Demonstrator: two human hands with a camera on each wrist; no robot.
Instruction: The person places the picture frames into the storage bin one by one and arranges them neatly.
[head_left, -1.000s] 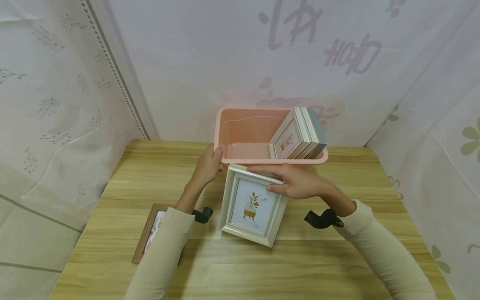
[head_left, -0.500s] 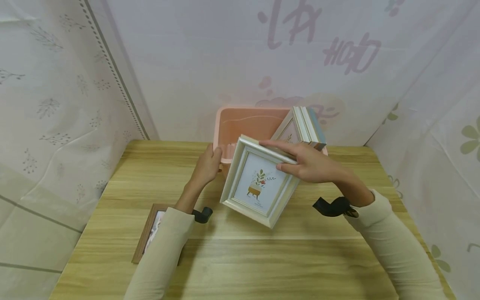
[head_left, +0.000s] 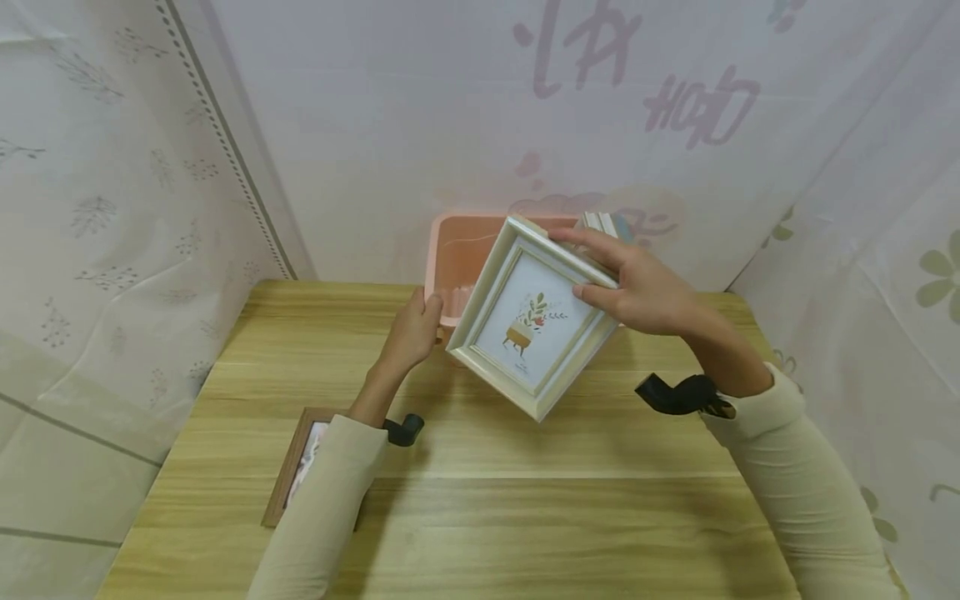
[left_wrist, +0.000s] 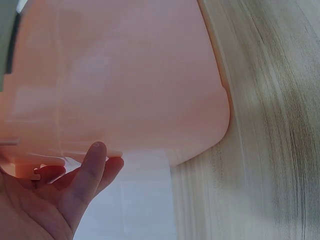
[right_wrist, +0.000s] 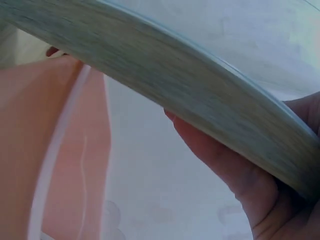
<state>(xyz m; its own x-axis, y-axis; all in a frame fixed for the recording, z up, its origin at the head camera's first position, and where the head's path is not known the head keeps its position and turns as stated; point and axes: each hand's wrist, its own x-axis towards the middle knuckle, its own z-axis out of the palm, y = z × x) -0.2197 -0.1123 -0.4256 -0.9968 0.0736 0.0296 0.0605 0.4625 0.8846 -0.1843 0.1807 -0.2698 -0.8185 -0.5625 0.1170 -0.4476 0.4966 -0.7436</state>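
Observation:
A cream-white picture frame [head_left: 495, 337] with a potted-plant print hangs tilted in front of the pink plastic bin [head_left: 452, 254], above the table. My right hand [head_left: 648, 287] grips its upper right edge, thumb on the front and fingers behind. The right wrist view shows the frame's side edge [right_wrist: 165, 70] between thumb and fingers. My left hand [head_left: 408, 333] holds the bin's left rim; in the left wrist view its fingers [left_wrist: 90, 170] are at the pink wall [left_wrist: 125, 75]. Several frames [head_left: 597, 222] lean in the bin's right side, mostly hidden by the held one.
A brown wooden picture frame [head_left: 288, 471] lies on the wood-grain table [head_left: 525, 517] at the left, partly under my left forearm. Behind the bin, against the table's back edge, hangs a printed cloth wall [head_left: 375, 150]. Similar cloth stands at both sides.
My right hand has raised the cream-white frame up and to the right, from before the bin to across its front rim, tilting it further. My left hand has stayed on the bin rim.

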